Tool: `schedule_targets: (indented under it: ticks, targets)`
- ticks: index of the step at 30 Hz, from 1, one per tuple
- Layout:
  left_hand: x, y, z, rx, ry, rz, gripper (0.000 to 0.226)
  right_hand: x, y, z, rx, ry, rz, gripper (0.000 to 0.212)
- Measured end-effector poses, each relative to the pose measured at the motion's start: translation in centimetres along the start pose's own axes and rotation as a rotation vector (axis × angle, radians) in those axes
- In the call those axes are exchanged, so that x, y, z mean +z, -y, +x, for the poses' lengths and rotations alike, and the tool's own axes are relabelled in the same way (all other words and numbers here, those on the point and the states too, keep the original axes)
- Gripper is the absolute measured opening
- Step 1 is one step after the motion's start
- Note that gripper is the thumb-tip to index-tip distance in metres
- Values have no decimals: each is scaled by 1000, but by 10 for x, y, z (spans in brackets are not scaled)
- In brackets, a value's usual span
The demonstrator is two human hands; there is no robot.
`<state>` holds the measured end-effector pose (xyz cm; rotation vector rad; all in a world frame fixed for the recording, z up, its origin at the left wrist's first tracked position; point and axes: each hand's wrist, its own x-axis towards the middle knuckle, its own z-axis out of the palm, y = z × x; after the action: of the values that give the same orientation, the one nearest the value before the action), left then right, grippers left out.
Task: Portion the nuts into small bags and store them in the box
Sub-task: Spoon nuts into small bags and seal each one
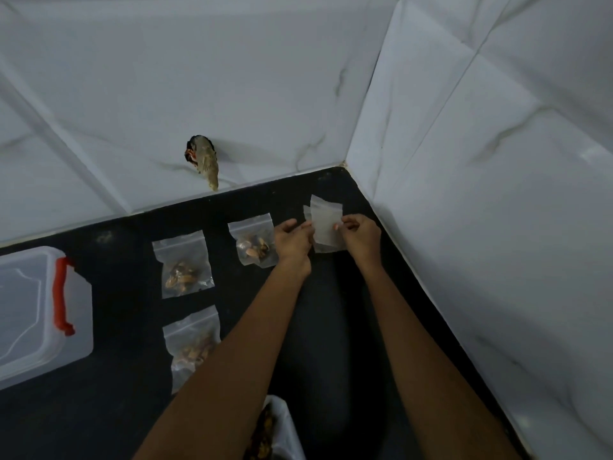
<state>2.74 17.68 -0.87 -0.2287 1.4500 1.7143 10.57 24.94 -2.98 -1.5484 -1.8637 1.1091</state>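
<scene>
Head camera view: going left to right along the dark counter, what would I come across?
Plastic box with red handle → filled bag of nuts → another filled bag → left hand → empty bag held by both hands → right hand → tiled wall.

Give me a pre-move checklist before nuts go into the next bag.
1. Empty bag held by both hands, left hand and right hand: ok.
2. Bag mouth open: cannot tell.
3. Nut supply within reach at the bottom edge: ok.
4. Three filled bags lying on the counter, not yet boxed: ok.
5. Box open for storing: not ok, lid looks on.
</scene>
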Motion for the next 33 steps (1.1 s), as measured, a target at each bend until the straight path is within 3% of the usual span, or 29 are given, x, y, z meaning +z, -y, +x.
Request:
schedule_targets:
  ticks: [3, 12, 19, 28, 33]
  targets:
    - [-6, -7, -3, -99, 118, -131, 27, -5, 4, -3, -7, 3, 102, 23]
    - [-17, -20, -21, -184, 236, -142, 33, -12, 10, -18, 161, 66, 360, 32]
    - [-40, -29, -67, -142, 292, -54, 24, -34, 21, -54, 174, 135, 496, 28]
    - [-96, -25, -151, 26, 378, -1, 12, -60, 50, -164, 79, 152, 583, 25]
    - [-137, -15, -195, 167, 358, 195, 12, -56, 49, -228, 51, 134, 538, 29]
